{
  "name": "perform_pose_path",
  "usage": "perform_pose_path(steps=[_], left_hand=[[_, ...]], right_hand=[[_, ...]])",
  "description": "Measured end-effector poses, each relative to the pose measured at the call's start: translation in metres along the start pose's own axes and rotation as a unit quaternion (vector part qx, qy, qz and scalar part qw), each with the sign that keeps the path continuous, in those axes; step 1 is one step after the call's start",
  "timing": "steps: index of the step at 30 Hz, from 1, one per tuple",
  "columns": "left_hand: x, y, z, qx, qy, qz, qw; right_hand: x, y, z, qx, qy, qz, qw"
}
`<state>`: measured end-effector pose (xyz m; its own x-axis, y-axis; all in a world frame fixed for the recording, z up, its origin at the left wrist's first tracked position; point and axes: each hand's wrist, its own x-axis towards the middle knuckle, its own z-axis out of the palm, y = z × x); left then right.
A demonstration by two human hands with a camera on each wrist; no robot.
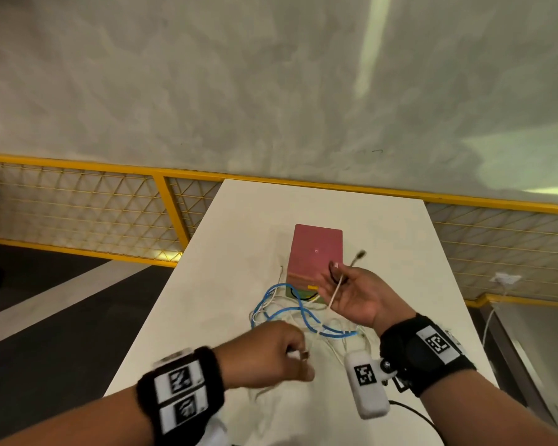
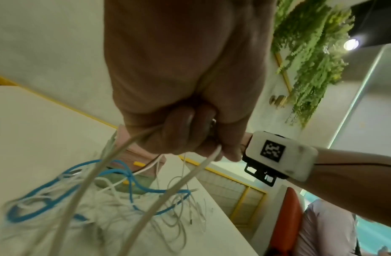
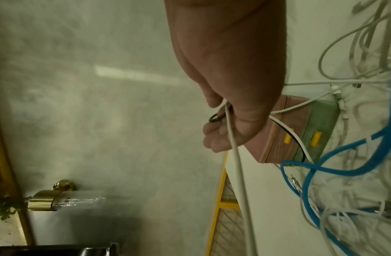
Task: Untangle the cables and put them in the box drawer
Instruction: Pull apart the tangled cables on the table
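White worktop (image 1: 400, 252), near to far: your left hand (image 1: 271, 352) fisted on white cable (image 2: 146, 199); tangle w/ blue cable (image 1: 290, 312); right hand (image 1: 351, 294) pinching cable end; box (image 1: 316, 252), drawer ajar. Pull slow, feed slack thru loops.

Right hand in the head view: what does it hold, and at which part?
The right hand grips a thin white cable partway along its length, together with a loop of thin dark cable; its fingers are curled round both.
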<state>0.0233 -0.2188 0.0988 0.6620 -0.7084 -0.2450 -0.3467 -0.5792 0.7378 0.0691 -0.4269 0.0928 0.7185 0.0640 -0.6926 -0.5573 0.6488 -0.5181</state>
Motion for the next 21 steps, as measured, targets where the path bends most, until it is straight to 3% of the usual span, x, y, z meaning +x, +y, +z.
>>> perform_pose_path(steps=[2, 5, 7, 9, 10, 12, 13, 14, 16, 18, 21], left_hand=[[-0.020, -0.001, -0.009, 0.011, -0.041, -0.002, 0.999], [-0.045, 0.010, -0.018, 0.064, -0.209, 0.027, 0.975], [-0.054, 0.012, -0.019, 0.096, -0.235, 0.025, 0.967], [-0.047, 0.008, -0.023, 0.078, -0.134, -0.002, 0.988], [-0.037, 0.004, -0.026, 0.028, -0.028, -0.032, 0.999], [-0.010, 0.006, -0.032, -0.085, 0.194, -0.075, 0.975], [0.003, 0.011, -0.034, -0.143, 0.250, -0.084, 0.954], [0.016, 0.015, -0.034, -0.197, 0.262, -0.079, 0.941], [0.037, 0.023, -0.026, -0.254, 0.211, -0.054, 0.942], [0.049, 0.021, -0.011, -0.222, 0.178, -0.064, 0.957], [0.055, 0.010, 0.000, -0.199, 0.183, -0.064, 0.961]], right_hand=[[0.002, 0.001, -0.001, 0.000, -0.005, 0.005, 1.000], [0.008, 0.001, -0.003, 0.038, -0.006, -0.018, 0.999], [0.011, -0.004, -0.006, 0.060, 0.002, -0.035, 0.998], [0.011, -0.004, -0.007, 0.049, -0.007, -0.034, 0.998], [0.010, -0.001, -0.007, 0.030, -0.018, -0.028, 0.999], [0.006, 0.010, -0.005, -0.013, -0.050, -0.006, 0.999], [0.001, 0.017, -0.001, -0.032, -0.072, 0.005, 0.997], [-0.002, 0.024, 0.003, -0.053, -0.088, 0.015, 0.995], [-0.008, 0.036, 0.013, -0.059, -0.126, 0.031, 0.990], [-0.013, 0.040, 0.017, -0.029, -0.138, 0.038, 0.989], [-0.018, 0.037, 0.011, -0.034, -0.144, 0.034, 0.988]])
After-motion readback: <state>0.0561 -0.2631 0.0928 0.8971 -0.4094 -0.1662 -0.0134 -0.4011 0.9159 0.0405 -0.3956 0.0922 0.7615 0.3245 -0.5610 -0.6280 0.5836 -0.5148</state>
